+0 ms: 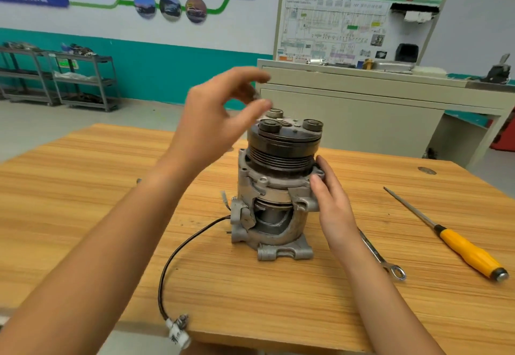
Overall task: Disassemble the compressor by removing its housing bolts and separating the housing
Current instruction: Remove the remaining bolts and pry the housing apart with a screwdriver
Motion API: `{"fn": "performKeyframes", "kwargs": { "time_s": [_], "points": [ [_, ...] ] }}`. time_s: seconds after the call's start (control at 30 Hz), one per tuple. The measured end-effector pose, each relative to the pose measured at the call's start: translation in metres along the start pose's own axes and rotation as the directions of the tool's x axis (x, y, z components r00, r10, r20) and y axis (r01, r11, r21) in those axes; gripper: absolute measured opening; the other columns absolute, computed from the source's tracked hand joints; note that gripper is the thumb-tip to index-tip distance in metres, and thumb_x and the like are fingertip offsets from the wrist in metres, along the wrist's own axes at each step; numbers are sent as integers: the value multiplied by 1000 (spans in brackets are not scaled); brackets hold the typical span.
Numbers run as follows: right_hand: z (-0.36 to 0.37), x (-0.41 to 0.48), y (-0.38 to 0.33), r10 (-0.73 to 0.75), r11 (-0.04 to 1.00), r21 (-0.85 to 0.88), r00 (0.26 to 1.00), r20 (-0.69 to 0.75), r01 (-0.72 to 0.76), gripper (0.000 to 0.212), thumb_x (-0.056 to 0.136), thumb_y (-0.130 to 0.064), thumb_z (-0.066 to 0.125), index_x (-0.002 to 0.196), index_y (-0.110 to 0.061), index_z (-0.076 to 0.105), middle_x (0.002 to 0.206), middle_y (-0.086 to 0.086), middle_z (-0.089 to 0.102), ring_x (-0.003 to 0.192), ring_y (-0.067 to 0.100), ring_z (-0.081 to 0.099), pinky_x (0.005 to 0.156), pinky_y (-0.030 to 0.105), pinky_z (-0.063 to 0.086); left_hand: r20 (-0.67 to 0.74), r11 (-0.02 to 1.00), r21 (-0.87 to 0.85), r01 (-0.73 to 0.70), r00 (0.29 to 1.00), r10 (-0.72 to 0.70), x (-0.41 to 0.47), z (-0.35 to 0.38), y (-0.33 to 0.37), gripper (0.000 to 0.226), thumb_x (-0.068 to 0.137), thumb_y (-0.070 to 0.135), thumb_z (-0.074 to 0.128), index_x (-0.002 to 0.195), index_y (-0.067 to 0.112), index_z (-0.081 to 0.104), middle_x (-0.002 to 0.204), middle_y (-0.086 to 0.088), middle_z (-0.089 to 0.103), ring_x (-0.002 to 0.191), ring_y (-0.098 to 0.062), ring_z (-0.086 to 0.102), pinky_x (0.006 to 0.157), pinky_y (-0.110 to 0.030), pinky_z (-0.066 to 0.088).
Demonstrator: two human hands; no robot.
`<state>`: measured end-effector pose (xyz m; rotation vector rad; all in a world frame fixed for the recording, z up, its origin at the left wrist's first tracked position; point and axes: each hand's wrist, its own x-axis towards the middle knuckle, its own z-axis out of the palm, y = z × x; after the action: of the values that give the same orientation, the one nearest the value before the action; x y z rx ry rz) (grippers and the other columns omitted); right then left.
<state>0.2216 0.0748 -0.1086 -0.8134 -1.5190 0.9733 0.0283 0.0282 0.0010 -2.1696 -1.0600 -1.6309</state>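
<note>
- Left hand (pixel 211 120), its forearm closest in, is raised by the compressor's top; thumb and forefinger almost meet, too blurred to tell if they pinch anything
- Wooden table (pixel 83 187) carries everything
- Compressor (pixel 276 187) stands upright mid-table, pulley uppermost
- Right hand (pixel 334 204) presses straight fingers on its right side
- Screwdriver (pixel 462 251), then wrench (pixel 381 260), lie to its right

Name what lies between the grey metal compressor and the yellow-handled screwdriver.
In the head view, a silver metal wrench lies on the wooden table, partly hidden by the arm of the right hand touching the compressor.
</note>
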Motion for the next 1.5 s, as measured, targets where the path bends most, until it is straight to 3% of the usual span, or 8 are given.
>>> {"fn": "performKeyframes", "kwargs": {
  "time_s": [0.1,0.17,0.27,0.87,1.03,1.2,1.33,1.5],
  "points": [
    [6,-3,2,6,1000,6,1000,-26,-6,55,86,-45,42,138,-36,30,136,-21,37,121,-8,33,79,-7,31,-108,881,252,399,917,-385,-86,-65,-46,9,85,25,66,92,19,65,76,12,61,73,5,58,64,-10,44],
    [9,-4,1,2,1000,12,999,-52,-2,49,87,-45,40,135,-41,31,131,-25,38,114,-14,36,73,-10,30,-26,628,488,606,730,-683,-142,-97,-80,8,85,18,67,90,12,70,79,0,67,79,-14,64,67,-28,47],
    [13,-6,2,-9,1000,-3,996,-92,9,42,93,-41,37,134,-41,33,120,-35,38,98,-27,40,70,-11,28,130,465,742,482,577,-806,-188,-115,-113,21,90,20,61,106,9,70,103,-11,68,94,-31,62,77,-36,47],
    [16,-15,-2,29,994,-102,989,-143,-44,50,81,-59,33,130,-52,30,135,-27,33,112,-18,28,75,-9,24,89,528,652,544,637,-766,-186,-102,-156,34,86,17,66,118,9,60,122,-15,54,106,-34,55,84,-45,48],
    [10,-23,4,54,997,-53,994,-95,-59,45,79,-55,40,122,-56,28,142,-22,33,133,2,29,112,35,26,-156,646,424,634,754,-638,-171,-82,-122,42,86,20,66,124,10,54,140,-14,35,121,-34,44,95,-44,41],
    [7,-32,7,108,992,-58,992,-66,-111,41,77,-68,43,114,-68,26,146,-20,31,134,2,27,112,40,26,176,772,-31,634,764,-620,-145,-18,-57,53,78,58,54,126,50,33,142,21,29,123,8,37,98,-25,35],
    [4,-34,15,116,991,-59,991,-71,-120,43,79,-63,43,119,-63,26,131,-38,33,133,1,28,111,41,28,343,730,-115,674,716,-608,-123,28,-40,89,67,79,46,142,44,14,153,19,16,135,1,23,107,-29,26],
    [1,-41,18,151,986,-60,984,-92,-157,57,68,-65,46,121,-55,26,131,-27,37,130,6,35,108,43,32,316,692,-237,682,727,-609,-100,54,-37,79,78,69,45,143,46,7,142,33,17,131,12,19,105,-21,23]
  ]
}}
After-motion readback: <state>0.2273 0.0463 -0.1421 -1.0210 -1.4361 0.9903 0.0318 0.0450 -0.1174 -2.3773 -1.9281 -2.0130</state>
